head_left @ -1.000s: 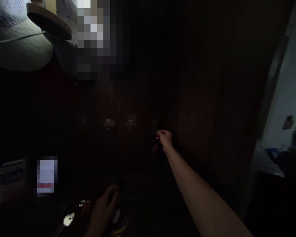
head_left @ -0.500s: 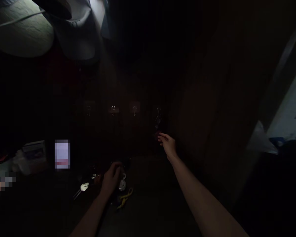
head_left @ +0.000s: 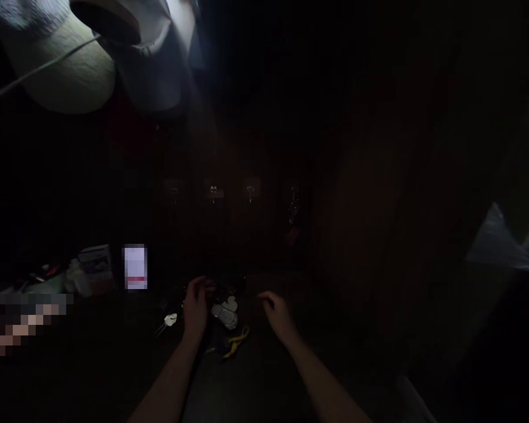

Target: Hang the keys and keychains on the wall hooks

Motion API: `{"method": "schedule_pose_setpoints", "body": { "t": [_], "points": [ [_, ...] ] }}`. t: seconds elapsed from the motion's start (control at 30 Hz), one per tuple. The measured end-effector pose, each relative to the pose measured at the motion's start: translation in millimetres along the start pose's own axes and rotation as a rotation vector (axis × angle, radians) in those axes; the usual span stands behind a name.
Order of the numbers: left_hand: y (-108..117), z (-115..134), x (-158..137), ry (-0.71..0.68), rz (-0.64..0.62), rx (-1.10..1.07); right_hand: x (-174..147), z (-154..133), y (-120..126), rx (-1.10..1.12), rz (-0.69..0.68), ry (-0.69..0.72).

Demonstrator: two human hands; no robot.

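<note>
High at far left, a pale rounded hat-like thing (head_left: 70,76), with a second pale one (head_left: 154,79) just beside it. Lower down, at the back of the dark worktop (head_left: 233,390), a small white bottle (head_left: 78,279) next to a box (head_left: 97,270), then a blurred-out upright rectangle (head_left: 135,266). Farther right, a bright metallic piece (head_left: 170,319) with thin prongs, near the left hand (head_left: 196,311). There, bent fingers at the edge of a dark heap of small things (head_left: 223,289); too dim to tell whether grasping any. Just right of that hand, pale flat rounded pieces (head_left: 224,315) and a twist of yellow cord (head_left: 238,341); on the panel behind, a row of hooks (head_left: 213,192). Next, the right hand (head_left: 280,317), low over the worktop, with fingers loosely curled and nothing visible in them. Above, on the rightmost hook (head_left: 294,192), a metal bunch (head_left: 293,209) with a reddish tag (head_left: 293,236) dangling below. At that tag half a second ago, now well apart from it: apparently let go, with the bunch hanging unaided and the right hand free beside the loose pieces. At far right, crumpled clear plastic (head_left: 496,244).
</note>
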State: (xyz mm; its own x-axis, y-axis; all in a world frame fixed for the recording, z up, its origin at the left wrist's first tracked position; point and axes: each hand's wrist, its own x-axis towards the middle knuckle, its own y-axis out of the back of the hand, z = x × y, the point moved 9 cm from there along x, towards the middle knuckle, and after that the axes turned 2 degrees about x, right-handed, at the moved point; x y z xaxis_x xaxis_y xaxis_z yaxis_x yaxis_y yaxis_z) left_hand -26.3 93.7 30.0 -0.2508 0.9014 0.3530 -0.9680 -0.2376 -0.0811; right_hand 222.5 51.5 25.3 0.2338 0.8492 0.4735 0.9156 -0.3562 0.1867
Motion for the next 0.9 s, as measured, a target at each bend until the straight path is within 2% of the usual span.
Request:
{"method": "schedule_pose_setpoints", "body": {
  "t": [0.17, 0.23, 0.33, 0.43, 0.5, 0.63, 0.7, 0.77, 0.9],
  "points": [
    [14, 7, 1, 0.037, 0.068, -0.045, -7, -9, -17, -0.181, -0.149, 0.103],
    [13, 11, 6, 0.052, 0.019, -0.012, -8, -14, -20, -0.223, -0.198, 0.127],
    [12, 15, 15, 0.065, -0.095, 0.131, -15, -25, -34, -0.274, -0.349, 0.203],
    [17, 25, 14, 0.001, -0.174, 0.335, -28, -39, -48, -0.294, -0.506, 0.307],
    [14, 34, 2, -0.060, -0.276, 0.439, -34, -45, -52, -0.308, -0.554, 0.344],
    [-14, 43, -50, -0.208, -0.663, 0.516, -39, -51, -55, -0.359, -0.597, 0.361],
    [-25, 43, -74, -0.274, -0.797, 0.515, -42, -50, -57, -0.406, -0.632, 0.359],
    [-28, 40, -86, -0.300, -0.828, 0.513, -44, -48, -61, -0.470, -0.675, 0.343],
    [-30, 38, -91, -0.327, -0.825, 0.544, -48, -46, -65, -0.536, -0.738, 0.294]
  ]
}}
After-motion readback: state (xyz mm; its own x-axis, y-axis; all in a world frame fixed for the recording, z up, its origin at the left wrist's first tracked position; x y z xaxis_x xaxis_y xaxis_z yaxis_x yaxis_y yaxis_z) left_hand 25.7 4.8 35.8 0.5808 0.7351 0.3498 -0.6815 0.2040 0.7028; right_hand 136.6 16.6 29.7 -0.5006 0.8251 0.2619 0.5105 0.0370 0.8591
